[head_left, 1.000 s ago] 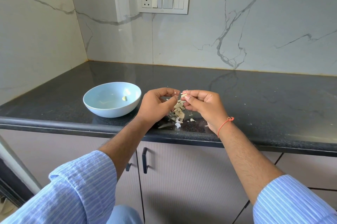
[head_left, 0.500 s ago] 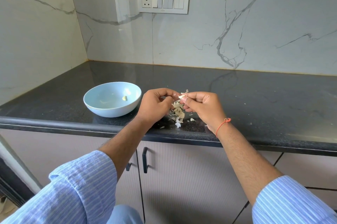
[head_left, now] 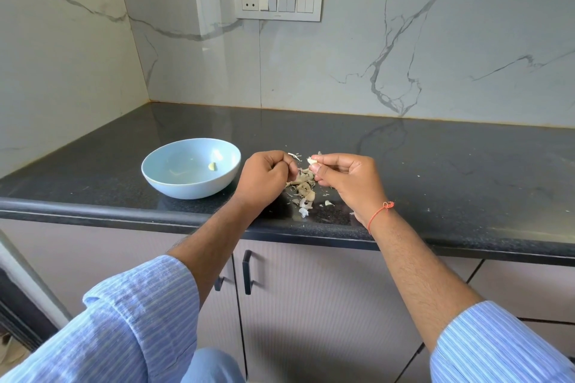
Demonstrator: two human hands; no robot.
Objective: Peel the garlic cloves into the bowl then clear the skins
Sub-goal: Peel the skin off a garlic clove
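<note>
A polished black speckled surface (head_left: 435, 171) runs along a wall of white marble-look slabs with grey veins, meeting a second such wall at the left corner. One white switch plate (head_left: 278, 1) with a socket is set into the back wall. Below the surface's rounded front edge sit pale cabinet doors with two dark handles (head_left: 247, 272).

One pale blue bowl (head_left: 161, 178) stands on the surface, just left of the hands, with one peeled yellowish clove (head_left: 212, 166) lying inside it, toward its right side. Two hands work above a single heap of garlic skins (head_left: 303, 188) near the front edge, with a few stray flakes scattered around it. The right hand (head_left: 350, 183), fingers curled, pinches one whitish garlic clove (head_left: 311, 161) at its fingertips. The left hand (head_left: 264, 178) is curled just beside it, a strip of skin (head_left: 294, 156) jutting from its fingertips; how firmly it is held cannot be told. The hands are close but apart. One orange thread (head_left: 380, 211) circles the right wrist, and two blue striped sleeves (head_left: 140, 314) are pushed up the forearms.
</note>
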